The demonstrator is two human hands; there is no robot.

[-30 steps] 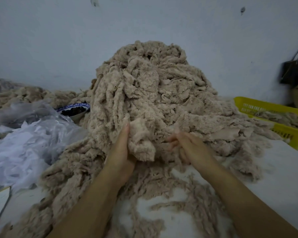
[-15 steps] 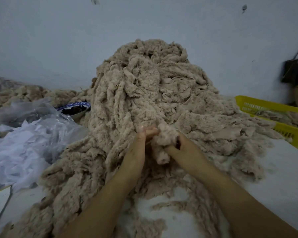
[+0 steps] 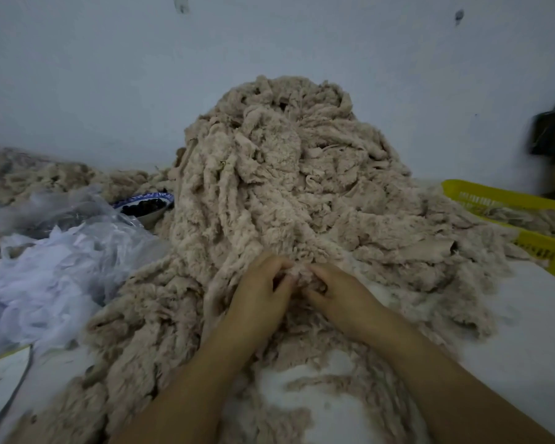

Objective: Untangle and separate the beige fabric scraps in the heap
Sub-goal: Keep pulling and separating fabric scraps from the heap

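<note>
L hand (image 3: 261, 291) & R hand (image 3: 338, 291) are both pinching one scrap (image 3: 299, 274) w/ curled fingers, knuckles nearly touching, at the foot of the heap (image 3: 285, 187). Best way, imo: easing hands apart slowly, feeling for snags, not yanking. The heap is standing steep above and prob. slides if tugged. Basket (image 3: 494, 200) is sitting off to the R.

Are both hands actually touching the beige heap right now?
Touching. The head view shows the left hand and right hand side by side at the front of the beige heap, fingers curled into its scraps.
</note>
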